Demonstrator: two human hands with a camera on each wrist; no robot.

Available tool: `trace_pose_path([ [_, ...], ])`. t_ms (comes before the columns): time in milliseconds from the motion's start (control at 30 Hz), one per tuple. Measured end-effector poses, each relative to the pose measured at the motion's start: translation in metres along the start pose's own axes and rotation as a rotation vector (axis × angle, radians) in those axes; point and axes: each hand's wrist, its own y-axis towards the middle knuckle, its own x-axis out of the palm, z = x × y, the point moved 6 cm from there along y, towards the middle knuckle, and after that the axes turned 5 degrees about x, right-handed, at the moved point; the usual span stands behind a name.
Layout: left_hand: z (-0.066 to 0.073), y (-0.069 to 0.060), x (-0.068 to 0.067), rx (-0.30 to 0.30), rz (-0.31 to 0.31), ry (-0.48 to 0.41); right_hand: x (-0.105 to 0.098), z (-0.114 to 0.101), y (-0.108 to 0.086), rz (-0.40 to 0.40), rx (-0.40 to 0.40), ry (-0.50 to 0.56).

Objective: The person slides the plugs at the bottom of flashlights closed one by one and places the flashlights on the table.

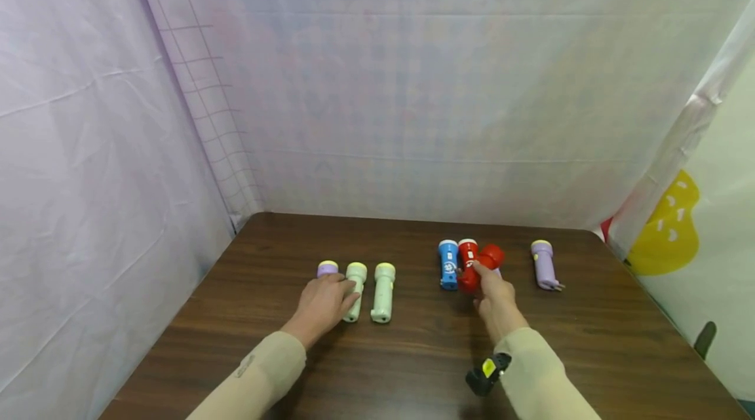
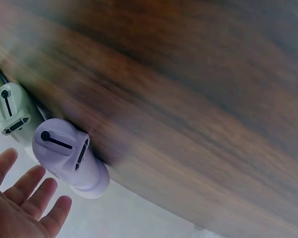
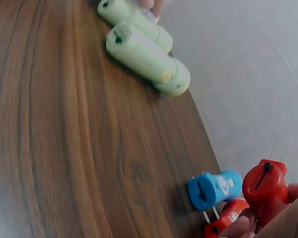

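- left sleeve (image 1: 259,374) and right sleeve (image 1: 537,374): pale cream, reaching in from the near edge; small black device with a yellow patch (image 1: 488,374) at the right wrist.
- tabletop (image 1: 401,367): dark brown wood grain.
- left hand (image 1: 321,305): fingers spread and relaxed, over and beside the left purple flashlight (image 1: 327,268); contact cannot be told.
- inner green flashlight (image 1: 356,274): pale green, lying just right of the left purple one, partly behind the fingers.
- outer green flashlight (image 1: 383,292): lying to its right, yellow lens end away from the person.
- right hand (image 1: 498,299): thumb and fingers pinching the raised red flashlight (image 1: 491,255), which is tilted, its head to the upper right, above the others at right of centre.
- purple piece (image 1: 497,272): only a sliver shows beside the right hand; the rest hidden.
- blue flashlight (image 1: 448,263): white rim and print, lying on the table.
- lower red flashlight (image 1: 468,251): white rim, just right of the blue, partly covered by the raised one.
- right purple flashlight (image 1: 544,266): lying apart at far right, metal prongs at its near end.
- back sheet (image 1: 413,79): pale, hanging beyond the table.
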Motion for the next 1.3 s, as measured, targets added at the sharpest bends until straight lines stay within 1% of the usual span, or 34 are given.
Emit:
trace_pose_path([
  [133,0.004,0.004,-0.001,-0.009,0.0,-0.01,0.005,0.003,-0.003,-0.01,0.022,0.056],
  [233,0.008,0.008,-0.001,-0.01,0.011,-0.011,0.011,0.006,-0.006,-0.013,0.034,0.088],
  [367,0.016,0.017,-0.003,0.004,0.041,-0.001,0.019,0.009,-0.013,-0.016,0.059,0.092],
  [433,0.021,0.021,-0.005,0.016,0.056,0.003,0.024,0.009,-0.016,-0.038,0.066,0.086],
  [533,0.028,0.026,-0.009,0.035,0.083,-0.007,0.033,0.01,-0.021,-0.109,0.075,0.084],
  [633,0.035,0.03,-0.012,0.061,0.118,-0.023,0.04,0.011,-0.025,-0.145,0.085,0.103],
  [800,0.045,0.034,-0.015,0.107,0.184,-0.032,0.048,0.014,-0.031,-0.145,0.102,0.115],
  [933,0.052,0.036,-0.016,0.128,0.221,-0.026,0.054,0.017,-0.037,-0.175,0.12,0.117],
  [1033,0.058,0.038,-0.019,0.141,0.261,-0.027,0.059,0.018,-0.042,-0.209,0.129,0.132],
  [1167,0.065,0.041,-0.021,0.15,0.312,-0.014,0.066,0.02,-0.047,-0.232,0.138,0.151],
  [1300,0.07,0.042,-0.023,0.141,0.335,-0.016,0.073,0.021,-0.051,-0.245,0.137,0.17],
])
